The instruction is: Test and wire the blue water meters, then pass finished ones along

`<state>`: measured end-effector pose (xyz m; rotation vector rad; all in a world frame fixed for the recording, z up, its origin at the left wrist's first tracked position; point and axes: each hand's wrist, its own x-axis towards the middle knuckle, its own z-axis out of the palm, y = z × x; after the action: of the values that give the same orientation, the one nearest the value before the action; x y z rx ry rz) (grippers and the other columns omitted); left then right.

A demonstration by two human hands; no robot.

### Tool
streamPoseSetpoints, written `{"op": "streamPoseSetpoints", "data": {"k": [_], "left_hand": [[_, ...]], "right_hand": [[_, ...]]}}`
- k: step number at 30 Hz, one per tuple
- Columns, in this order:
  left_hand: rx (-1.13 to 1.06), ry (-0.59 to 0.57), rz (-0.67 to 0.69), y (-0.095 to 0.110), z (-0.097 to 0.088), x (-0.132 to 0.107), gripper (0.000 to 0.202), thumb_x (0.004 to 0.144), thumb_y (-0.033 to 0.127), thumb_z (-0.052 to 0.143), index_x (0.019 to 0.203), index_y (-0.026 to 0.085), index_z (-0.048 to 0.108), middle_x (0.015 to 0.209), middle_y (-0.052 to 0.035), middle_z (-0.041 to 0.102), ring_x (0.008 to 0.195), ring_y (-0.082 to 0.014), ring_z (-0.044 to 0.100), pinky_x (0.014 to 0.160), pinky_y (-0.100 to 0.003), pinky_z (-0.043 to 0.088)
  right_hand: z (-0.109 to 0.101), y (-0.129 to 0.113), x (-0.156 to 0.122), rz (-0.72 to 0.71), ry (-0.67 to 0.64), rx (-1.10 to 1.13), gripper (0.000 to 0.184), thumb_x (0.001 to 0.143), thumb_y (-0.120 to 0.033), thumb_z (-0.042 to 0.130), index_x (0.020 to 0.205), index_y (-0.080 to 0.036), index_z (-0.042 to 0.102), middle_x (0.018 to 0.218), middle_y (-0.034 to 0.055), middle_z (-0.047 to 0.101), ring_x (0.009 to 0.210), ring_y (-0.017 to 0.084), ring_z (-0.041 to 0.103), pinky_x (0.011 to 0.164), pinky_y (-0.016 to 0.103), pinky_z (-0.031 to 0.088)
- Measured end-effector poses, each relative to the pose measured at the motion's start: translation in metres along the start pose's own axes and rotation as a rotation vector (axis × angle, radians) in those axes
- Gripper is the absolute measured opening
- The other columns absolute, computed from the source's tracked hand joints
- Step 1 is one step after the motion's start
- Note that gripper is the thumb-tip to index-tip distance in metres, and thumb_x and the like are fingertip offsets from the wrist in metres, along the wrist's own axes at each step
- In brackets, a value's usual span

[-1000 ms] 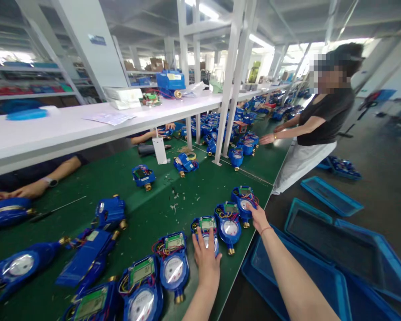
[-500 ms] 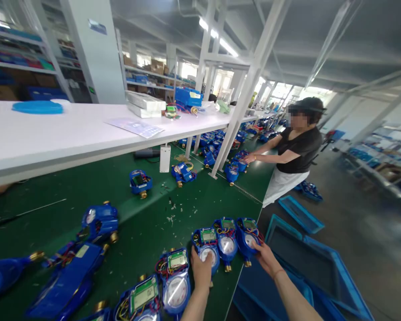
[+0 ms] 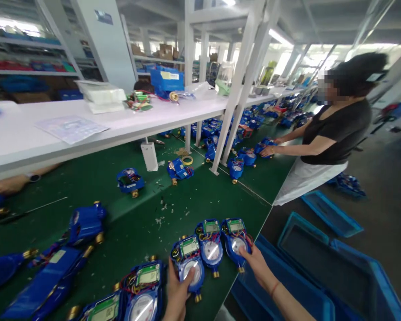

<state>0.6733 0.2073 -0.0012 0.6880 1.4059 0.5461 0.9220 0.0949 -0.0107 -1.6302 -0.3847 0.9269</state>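
Observation:
My left hand (image 3: 177, 292) grips a blue water meter (image 3: 191, 270), its thumb over the round dial and its fingers along the left side. My right hand (image 3: 258, 262) is closed on another blue water meter (image 3: 234, 248) at the table edge, thumb near the dial. Between these two stands a third meter (image 3: 211, 250), which neither hand holds. All three lie face up, with small green-framed displays, coloured wires and brass ends. Left of my left hand lie more open meters, including one with a large dial (image 3: 143, 305).
Blue crates (image 3: 321, 258) stand on the floor beyond the right table edge. A white shelf (image 3: 127, 127) crosses above the green table (image 3: 200, 200). A co-worker (image 3: 337, 125) handles meters at far right; another person's hand (image 3: 10, 185) reaches in at left. A thin rod (image 3: 43, 206) lies nearby.
The view has swung, so the meters in my hands appear farther left and the co-worker larger. Both hands keep their grip on the same meters. A forearm with a watch shows at left.

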Motion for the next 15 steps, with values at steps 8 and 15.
{"op": "streamPoseSetpoints", "data": {"k": [8, 15], "left_hand": [[-0.054, 0.137, 0.02, 0.022, 0.016, -0.007, 0.098, 0.076, 0.029, 0.07, 0.147, 0.04, 0.004, 0.142, -0.0119, 0.047, 0.11, -0.0251, 0.063, 0.078, -0.033, 0.056], [-0.013, 0.139, 0.014, 0.046, 0.015, 0.004, 0.096, 0.074, 0.034, 0.07, 0.147, 0.04, 0.008, 0.143, -0.0126, 0.044, 0.115, -0.0303, 0.059, 0.071, -0.035, 0.057]], "right_hand": [[0.004, -0.002, 0.051, -0.023, -0.034, 0.013, 0.039, 0.089, -0.032, 0.06, 0.125, -0.017, 0.051, 0.126, 0.0099, 0.052, 0.112, 0.025, 0.053, 0.095, 0.05, 0.044], [0.029, -0.013, 0.061, -0.072, -0.006, -0.051, 0.039, 0.089, -0.032, 0.06, 0.124, -0.017, 0.052, 0.129, 0.0101, 0.051, 0.116, 0.026, 0.05, 0.097, 0.051, 0.042]]}}
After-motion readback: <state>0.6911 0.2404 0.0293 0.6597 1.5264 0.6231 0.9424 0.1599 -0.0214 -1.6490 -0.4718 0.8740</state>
